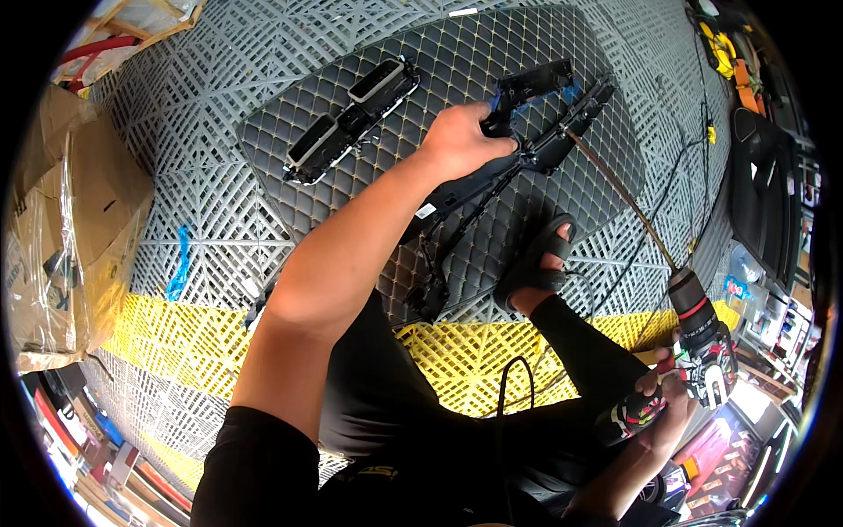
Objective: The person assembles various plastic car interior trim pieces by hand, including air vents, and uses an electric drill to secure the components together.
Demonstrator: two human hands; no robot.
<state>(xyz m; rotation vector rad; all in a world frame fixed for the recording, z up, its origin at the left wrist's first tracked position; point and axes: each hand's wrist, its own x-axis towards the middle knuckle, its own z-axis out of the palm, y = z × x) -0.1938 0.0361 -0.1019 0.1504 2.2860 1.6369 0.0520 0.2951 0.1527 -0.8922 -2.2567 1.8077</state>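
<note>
My left hand [461, 145] is closed on a long black plastic trim panel [461, 186] lying on a dark quilted mat [465, 48]. In my right hand [667, 400], at the lower right, is a cordless drill [695, 316] gripped by its handle. A long thin driver bit [622, 195] runs from its chuck up to the panel's far right part, its tip at or near that part. Whether it sits on a screw is too small to tell. Left of my left hand rests a black air vent unit [353, 119] with two grey-framed openings.
My sandalled foot [546, 268] stands on the mat's near edge. A cardboard box [79, 228] wrapped in clear film stands at the left. Blue strip [180, 263] lies on the grey grid floor [211, 176]. Dark cables [654, 233] and a black panel [760, 180] are at the right.
</note>
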